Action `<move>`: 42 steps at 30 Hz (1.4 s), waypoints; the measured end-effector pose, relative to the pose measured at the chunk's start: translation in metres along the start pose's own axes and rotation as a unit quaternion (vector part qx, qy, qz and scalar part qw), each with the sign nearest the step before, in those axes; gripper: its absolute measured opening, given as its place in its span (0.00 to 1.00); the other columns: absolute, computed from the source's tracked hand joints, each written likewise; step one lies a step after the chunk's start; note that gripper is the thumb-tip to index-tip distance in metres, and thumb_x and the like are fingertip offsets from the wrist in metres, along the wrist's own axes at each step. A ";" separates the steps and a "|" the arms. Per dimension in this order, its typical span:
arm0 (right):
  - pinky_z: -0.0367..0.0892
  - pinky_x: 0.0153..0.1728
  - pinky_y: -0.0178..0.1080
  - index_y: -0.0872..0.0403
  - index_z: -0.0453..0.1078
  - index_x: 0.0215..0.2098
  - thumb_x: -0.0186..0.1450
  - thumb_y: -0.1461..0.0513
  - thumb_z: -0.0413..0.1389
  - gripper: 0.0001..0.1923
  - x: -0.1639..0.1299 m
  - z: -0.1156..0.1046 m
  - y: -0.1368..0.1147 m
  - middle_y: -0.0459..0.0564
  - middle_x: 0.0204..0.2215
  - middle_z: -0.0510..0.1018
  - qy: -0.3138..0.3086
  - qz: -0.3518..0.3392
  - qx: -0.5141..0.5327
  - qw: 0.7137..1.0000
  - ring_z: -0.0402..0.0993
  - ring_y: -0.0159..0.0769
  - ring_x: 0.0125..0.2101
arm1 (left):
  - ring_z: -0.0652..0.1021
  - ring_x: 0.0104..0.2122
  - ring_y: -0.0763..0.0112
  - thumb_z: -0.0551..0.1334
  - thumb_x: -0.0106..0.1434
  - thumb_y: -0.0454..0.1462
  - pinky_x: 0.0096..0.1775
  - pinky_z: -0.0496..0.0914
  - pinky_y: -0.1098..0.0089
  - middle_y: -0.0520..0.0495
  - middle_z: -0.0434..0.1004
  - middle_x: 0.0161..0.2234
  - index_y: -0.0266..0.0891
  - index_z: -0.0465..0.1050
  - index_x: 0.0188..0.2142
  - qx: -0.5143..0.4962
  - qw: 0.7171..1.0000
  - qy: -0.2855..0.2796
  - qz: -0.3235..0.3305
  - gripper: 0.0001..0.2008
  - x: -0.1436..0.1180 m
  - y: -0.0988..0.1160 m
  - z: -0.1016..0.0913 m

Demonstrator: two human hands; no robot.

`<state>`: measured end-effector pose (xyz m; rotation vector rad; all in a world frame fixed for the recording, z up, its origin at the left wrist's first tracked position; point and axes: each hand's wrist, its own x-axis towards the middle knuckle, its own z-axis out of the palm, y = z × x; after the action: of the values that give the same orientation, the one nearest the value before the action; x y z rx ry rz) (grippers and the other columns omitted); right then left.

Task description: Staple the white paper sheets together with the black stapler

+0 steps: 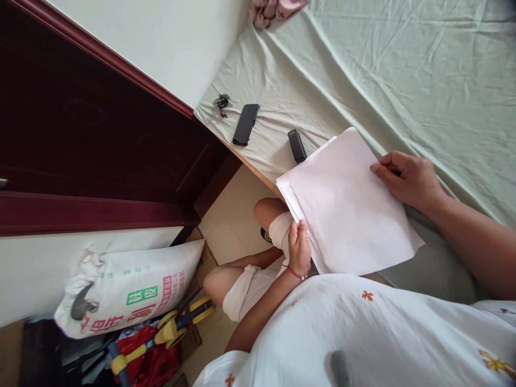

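A stack of white paper sheets (pixel 346 204) lies tilted over my lap and the edge of the bed. My left hand (pixel 300 249), with a red cord at its wrist, is closed around the stack's near left edge. On the right edge, my right hand (pixel 411 180) pinches the paper between thumb and curled fingers. The top sheet looks blank, and its lower right corner curls. Just beyond the far left edge of the stack, a small black box-shaped object (pixel 296 146) rests on the sheet; its kind is unclear.
A black phone-like object (pixel 245 124) and a bunch of keys (pixel 221 103) lie on the green bed sheet (pixel 403 80). Pink cloth (pixel 276 11) is bunched at the far end. At left stand a dark red door (pixel 80 118), a white printed sack (pixel 137 285) and a yellow wheeled toy (pixel 171 328).
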<state>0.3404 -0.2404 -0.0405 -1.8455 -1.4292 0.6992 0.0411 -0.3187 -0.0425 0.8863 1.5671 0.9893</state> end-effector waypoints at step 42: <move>0.57 0.16 0.32 0.56 0.82 0.35 0.62 0.29 0.73 0.38 -0.007 -0.016 -0.007 0.48 0.22 0.80 -0.203 0.054 0.332 0.920 0.64 0.26 0.18 | 0.90 0.59 0.39 0.81 0.58 0.50 0.64 0.84 0.46 0.39 0.94 0.42 0.39 0.89 0.54 -0.181 0.933 -0.001 -0.312 0.28 -0.006 0.049 -0.134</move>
<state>0.3472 -0.2495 -0.0252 -1.2843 -1.1222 1.4826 -0.0868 -0.3262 0.0221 0.1067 1.4572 0.7666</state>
